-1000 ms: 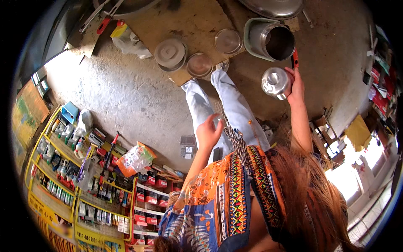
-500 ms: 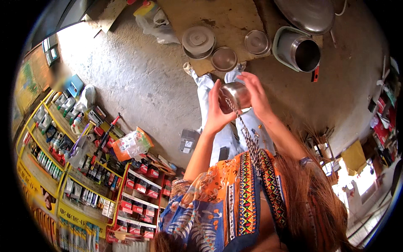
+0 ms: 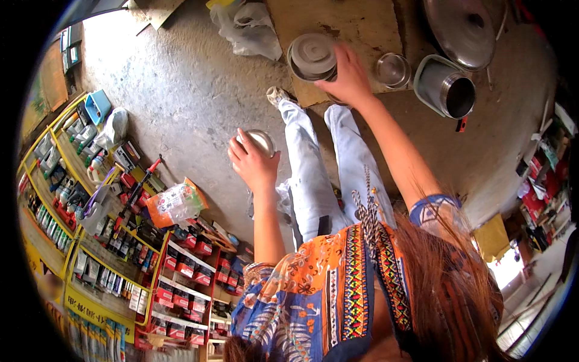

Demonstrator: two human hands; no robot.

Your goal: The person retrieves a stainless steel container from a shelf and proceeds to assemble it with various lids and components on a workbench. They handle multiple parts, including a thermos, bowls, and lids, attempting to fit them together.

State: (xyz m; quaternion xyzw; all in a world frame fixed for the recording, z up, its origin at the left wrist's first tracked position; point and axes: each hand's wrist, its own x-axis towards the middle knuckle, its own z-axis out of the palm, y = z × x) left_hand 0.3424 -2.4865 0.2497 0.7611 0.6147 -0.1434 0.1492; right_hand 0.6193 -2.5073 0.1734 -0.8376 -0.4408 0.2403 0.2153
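Out to the left of my knees, my left hand is closed around a small round stainless steel container, its shiny rim showing past the fingers. My right hand reaches down to the low wooden table, fingers curled over a small round metal lid that it mostly covers. Touching distance from those fingers is a round pale lid resting in a metal dish. Right of the hand lies another small round metal lid.
A steel canister with a grey-green outer casing sits on the right, below a large metal pot lid. A white plastic bag lies left of the wooden table. Shelves of boxes and bottles line the left side.
Both hands were together on the steel container over my knees. The left has carried it off to the left; the right has let go and moved forward to the lids on the table.
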